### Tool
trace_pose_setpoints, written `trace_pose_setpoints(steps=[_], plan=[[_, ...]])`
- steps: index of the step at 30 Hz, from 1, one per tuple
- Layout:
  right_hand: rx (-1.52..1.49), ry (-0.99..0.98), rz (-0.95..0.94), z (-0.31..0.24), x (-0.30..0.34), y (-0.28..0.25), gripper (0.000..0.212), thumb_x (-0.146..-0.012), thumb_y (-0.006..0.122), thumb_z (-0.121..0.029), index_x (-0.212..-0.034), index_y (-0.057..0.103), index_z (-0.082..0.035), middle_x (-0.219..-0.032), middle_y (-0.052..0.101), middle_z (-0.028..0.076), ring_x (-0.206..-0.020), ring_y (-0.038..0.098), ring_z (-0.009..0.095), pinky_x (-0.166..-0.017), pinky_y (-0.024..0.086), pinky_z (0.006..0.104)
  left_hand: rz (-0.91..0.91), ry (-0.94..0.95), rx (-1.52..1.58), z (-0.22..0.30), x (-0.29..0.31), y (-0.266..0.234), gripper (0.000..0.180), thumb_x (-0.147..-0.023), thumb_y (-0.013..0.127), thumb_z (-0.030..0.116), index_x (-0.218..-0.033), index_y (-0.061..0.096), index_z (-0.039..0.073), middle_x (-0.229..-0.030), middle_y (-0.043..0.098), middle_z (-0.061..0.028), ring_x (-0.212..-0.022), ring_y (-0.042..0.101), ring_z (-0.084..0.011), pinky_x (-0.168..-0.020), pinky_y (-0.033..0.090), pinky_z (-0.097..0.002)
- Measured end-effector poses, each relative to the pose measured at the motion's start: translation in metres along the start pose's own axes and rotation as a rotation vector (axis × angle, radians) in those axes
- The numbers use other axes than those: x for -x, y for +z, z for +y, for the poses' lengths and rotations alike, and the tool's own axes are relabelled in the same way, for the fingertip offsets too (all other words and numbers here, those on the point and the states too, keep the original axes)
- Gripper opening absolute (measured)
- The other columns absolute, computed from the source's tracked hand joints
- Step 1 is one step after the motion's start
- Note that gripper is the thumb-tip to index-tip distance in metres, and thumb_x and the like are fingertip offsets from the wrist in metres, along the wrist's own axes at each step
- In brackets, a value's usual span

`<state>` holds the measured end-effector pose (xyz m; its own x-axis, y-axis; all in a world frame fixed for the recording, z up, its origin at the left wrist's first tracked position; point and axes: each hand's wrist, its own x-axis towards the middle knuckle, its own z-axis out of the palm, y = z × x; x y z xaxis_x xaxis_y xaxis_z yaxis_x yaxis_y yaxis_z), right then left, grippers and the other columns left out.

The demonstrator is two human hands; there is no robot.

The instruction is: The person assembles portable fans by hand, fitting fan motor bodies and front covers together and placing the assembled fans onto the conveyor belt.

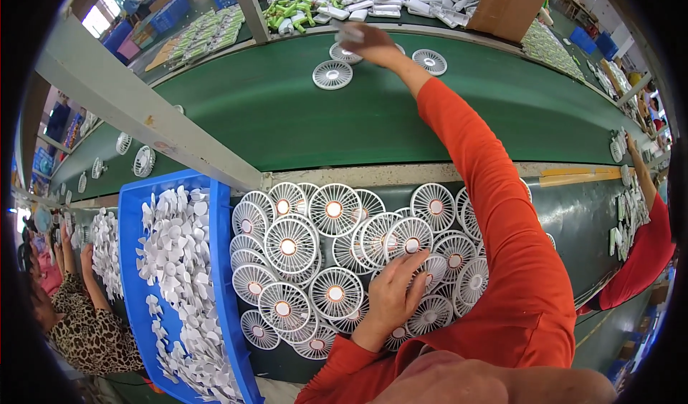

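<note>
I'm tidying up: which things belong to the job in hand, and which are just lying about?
In use:
- left hand, at grilles
- right hand, over belt

Apparently just lying about:
- blades in blue bin
- carton
- green parts

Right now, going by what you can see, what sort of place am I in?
Most likely a factory assembly line for small fans: a green conveyor belt stretches across, round white fan grilles lie in a pile, and a blue bin holds white fan blades.
</note>
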<state>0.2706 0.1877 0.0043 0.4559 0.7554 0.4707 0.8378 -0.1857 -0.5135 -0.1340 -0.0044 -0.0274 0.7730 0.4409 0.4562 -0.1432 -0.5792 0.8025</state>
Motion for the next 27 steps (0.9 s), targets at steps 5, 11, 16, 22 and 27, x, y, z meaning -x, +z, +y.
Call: trace_pose_setpoints(steps=[5,11,16,22,27], plan=[[0.314,0.079,0.040,0.043,-0.030,0.022,0.066,-0.072,0.071,-0.053,-0.128,0.057,-0.022,-0.113,0.064,0.021,-0.107,0.061,0.033,-0.092,0.048,0.0413,-0.013,0.019,0.038,0.006,-0.005,0.004,0.038,-0.082,0.069,0.009,-0.119,0.062,0.006,-0.100,0.066,-0.0132,-0.082,0.065,-0.0268,-0.067,0.053,-0.0328],[0.358,0.279,-0.129,0.023,-0.015,0.031,0.080,-0.069,0.074,-0.052,-0.137,0.048,-0.021,-0.123,0.060,0.017,-0.115,0.056,0.036,-0.096,0.046,0.0434,-0.062,-0.076,0.058,0.006,-0.002,-0.004,0.037,-0.079,0.068,0.003,-0.116,0.062,0.003,-0.106,0.066,-0.0151,-0.092,0.065,-0.0299,-0.078,0.054,-0.0355],[-0.053,0.013,-0.041,0.032,0.005,0.016,0.086,-0.068,0.078,-0.050,-0.139,0.044,-0.015,-0.126,0.060,0.016,-0.111,0.060,0.030,-0.094,0.048,0.0368,-0.011,0.021,0.044,0.011,-0.004,-0.002,0.038,-0.080,0.071,0.007,-0.117,0.062,0.005,-0.100,0.066,-0.0143,-0.083,0.066,-0.0278,-0.069,0.054,-0.0334],[0.268,0.062,-0.090,-0.010,0.057,0.013,0.093,-0.062,0.079,-0.044,-0.142,0.034,-0.027,-0.121,0.054,0.020,-0.116,0.052,0.038,-0.093,0.046,0.0514,-0.071,0.014,0.023,0.005,-0.001,0.003,0.035,-0.082,0.066,0.005,-0.117,0.061,0.003,-0.105,0.066,-0.0169,-0.091,0.064,-0.0330,-0.079,0.052,-0.0385],[0.109,0.053,-0.284,-0.031,0.093,-0.024,0.094,-0.061,0.081,-0.039,-0.143,0.037,-0.025,-0.121,0.053,0.023,-0.113,0.053,0.040,-0.095,0.045,0.0482,-0.049,0.069,-0.046,0.002,-0.001,-0.001,0.030,-0.085,0.059,0.002,-0.114,0.059,-0.003,-0.104,0.065,-0.0200,-0.089,0.063,-0.0364,-0.079,0.051,-0.0407]])
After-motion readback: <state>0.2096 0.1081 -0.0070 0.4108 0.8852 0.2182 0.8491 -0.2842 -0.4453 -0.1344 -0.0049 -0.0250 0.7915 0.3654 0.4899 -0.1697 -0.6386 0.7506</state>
